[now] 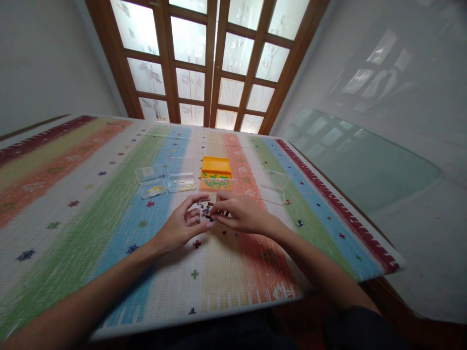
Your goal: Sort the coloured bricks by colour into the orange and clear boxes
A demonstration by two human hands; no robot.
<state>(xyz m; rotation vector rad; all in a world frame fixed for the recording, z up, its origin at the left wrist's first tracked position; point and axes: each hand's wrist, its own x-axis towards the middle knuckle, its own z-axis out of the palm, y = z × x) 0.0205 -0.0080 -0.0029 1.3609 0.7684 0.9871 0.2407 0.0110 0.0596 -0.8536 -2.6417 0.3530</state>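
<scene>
I can make out no words, numbers, brand names or labels anywhere in front of me: none on the plastic boxes (181, 183) near my hands, none on the orange box (216, 164), and none on the striped tablecloth (120, 204).

I see the orange box (216, 164) is smooth plastic. The doors (211, 58) have wooden frames with frosted glass, and the wall (408, 73) looks glossy.
</scene>
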